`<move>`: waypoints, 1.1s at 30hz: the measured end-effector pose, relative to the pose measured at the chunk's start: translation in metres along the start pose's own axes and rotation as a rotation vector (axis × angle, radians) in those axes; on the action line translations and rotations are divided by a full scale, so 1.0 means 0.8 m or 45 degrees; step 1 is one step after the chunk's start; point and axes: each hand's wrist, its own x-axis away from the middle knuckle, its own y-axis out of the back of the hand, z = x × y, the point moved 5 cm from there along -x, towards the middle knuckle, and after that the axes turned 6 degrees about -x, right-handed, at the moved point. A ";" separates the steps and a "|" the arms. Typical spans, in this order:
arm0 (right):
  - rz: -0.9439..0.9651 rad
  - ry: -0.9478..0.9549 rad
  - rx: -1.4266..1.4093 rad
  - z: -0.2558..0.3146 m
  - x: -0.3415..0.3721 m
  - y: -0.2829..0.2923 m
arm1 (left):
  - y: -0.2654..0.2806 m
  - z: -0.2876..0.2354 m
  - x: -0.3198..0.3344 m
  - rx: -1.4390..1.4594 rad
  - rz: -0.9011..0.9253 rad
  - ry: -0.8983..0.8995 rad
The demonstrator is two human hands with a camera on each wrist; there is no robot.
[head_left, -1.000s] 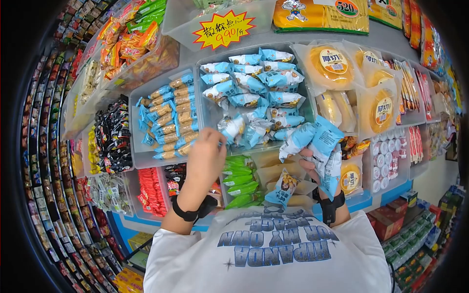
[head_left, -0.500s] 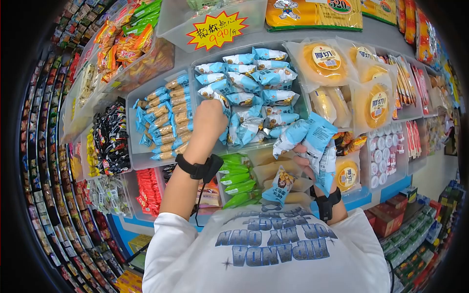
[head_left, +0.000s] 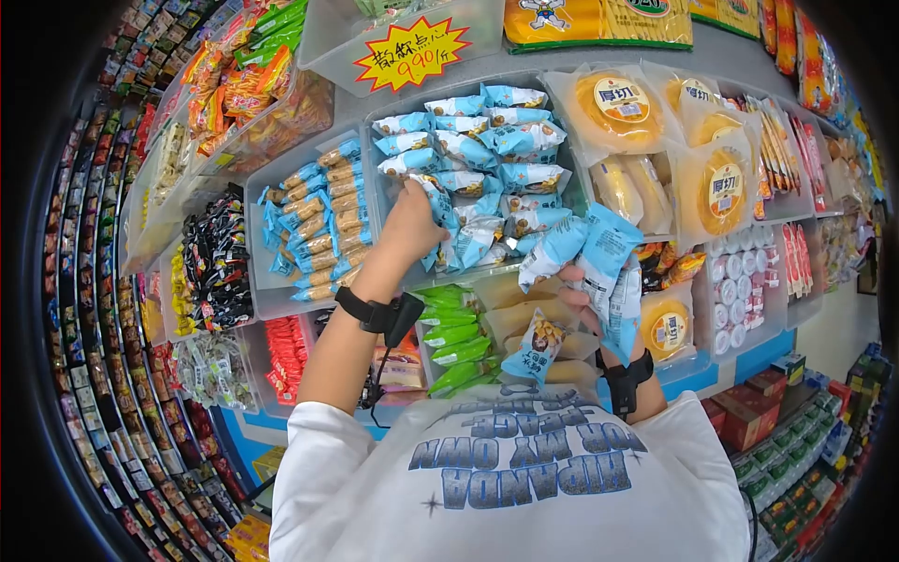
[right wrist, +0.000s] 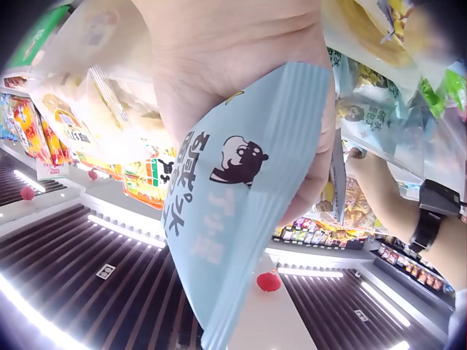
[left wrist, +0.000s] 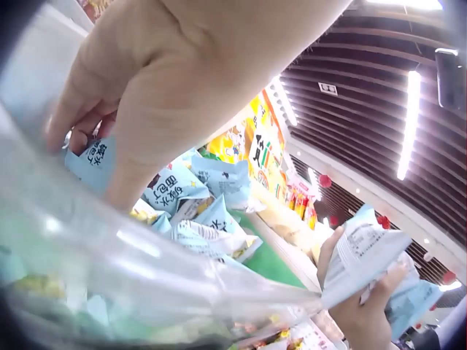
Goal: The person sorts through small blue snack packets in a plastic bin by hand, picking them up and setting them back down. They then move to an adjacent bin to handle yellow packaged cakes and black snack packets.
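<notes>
- The blue packet (head_left: 437, 199) lies under the left hand (head_left: 409, 225), between thumb and fingertips, at the left side of a clear bin (head_left: 580, 178).
- Those left fingers curl down over its edge and seem to pinch it; the palm hides part of the grip. An edge hold probably suits such a puffy wrapper, and parts it from its neighbours.
- Just beyond and to the right of these fingertips, more blue packets (head_left: 529, 140) lie in rows, likely stacked flat so their printed fronts show.
- The right hand (head_left: 582, 298) grips a bunch of packets (head_left: 609, 253), fanned above and in front of its fingers, perhaps gathered there to leave the left hand free.
- Nearer the body than the right fingers, a loose packet (head_left: 536, 348) lies over the lower bin.
- Left of the left fingers sit brown snack sticks (head_left: 314, 225); beyond the right fingers, round cakes (head_left: 620, 105).
- The left forearm reaches forward, wrist bent so the hand points down into the bin; the right forearm is drawn closer to the body, its hand raised.
</notes>
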 end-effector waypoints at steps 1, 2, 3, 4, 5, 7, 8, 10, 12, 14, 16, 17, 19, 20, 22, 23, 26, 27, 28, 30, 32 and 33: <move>-0.001 0.010 0.008 0.001 0.000 0.000 | 0.001 0.001 0.001 0.028 0.008 0.051; -0.001 0.012 0.006 0.001 -0.001 0.000 | 0.001 0.003 0.002 0.056 0.016 0.102; 0.013 0.004 0.029 0.001 -0.001 -0.001 | -0.001 0.004 0.001 0.056 0.018 0.100; 0.024 -0.003 0.053 0.002 0.000 -0.001 | -0.006 0.006 -0.001 0.046 0.017 0.101; 0.020 0.000 0.055 0.002 0.000 -0.001 | -0.011 0.008 -0.003 0.039 0.015 0.102; 0.014 0.012 0.034 0.002 0.001 0.001 | -0.015 0.011 -0.008 -0.010 0.060 0.046; 0.014 0.014 0.038 0.002 0.000 0.001 | -0.016 0.012 -0.012 -0.066 0.097 -0.008; 0.055 -0.017 0.022 0.001 -0.001 -0.001 | -0.012 0.017 -0.019 -0.062 0.137 -0.005; 0.058 -0.024 0.009 0.001 -0.001 0.000 | -0.010 0.015 -0.020 -0.060 0.178 0.003; 0.062 -0.033 -0.008 0.001 -0.003 0.000 | -0.005 0.009 -0.017 -0.039 0.098 -0.001; 0.065 -0.082 -0.042 0.000 -0.005 0.000 | 0.002 0.006 -0.023 0.065 0.125 0.076; 0.062 -0.082 -0.046 -0.001 -0.004 0.001 | 0.002 0.009 -0.025 0.171 0.153 0.154; 0.054 -0.044 -0.032 0.000 -0.003 0.002 | -0.015 0.022 -0.029 0.152 0.057 0.126; 0.054 -0.046 -0.030 0.000 -0.003 0.001 | -0.021 0.030 -0.031 0.132 -0.044 0.094; 0.041 -0.045 0.004 0.001 -0.003 -0.001 | -0.013 0.030 -0.030 0.118 -0.049 0.089; 0.039 -0.043 0.005 0.001 -0.003 -0.003 | -0.011 0.030 -0.028 0.102 -0.050 0.086; 0.006 -0.014 0.056 0.002 -0.003 -0.005 | 0.020 0.001 -0.008 0.194 -0.091 0.073; -0.004 -0.010 0.072 0.003 -0.002 -0.004 | 0.033 -0.007 -0.008 0.194 -0.089 0.072; -0.015 -0.006 0.088 0.003 -0.002 -0.003 | 0.054 -0.014 -0.006 0.108 -0.232 0.070; -0.004 -0.015 0.067 0.001 -0.001 -0.002 | 0.067 -0.013 -0.008 0.021 -0.373 0.071; 0.009 -0.024 0.047 0.001 -0.002 -0.001 | 0.079 -0.015 -0.019 -0.088 -0.708 -0.268; 0.023 -0.025 0.022 0.000 -0.002 0.001 | 0.075 -0.011 -0.026 -0.087 -0.709 -0.267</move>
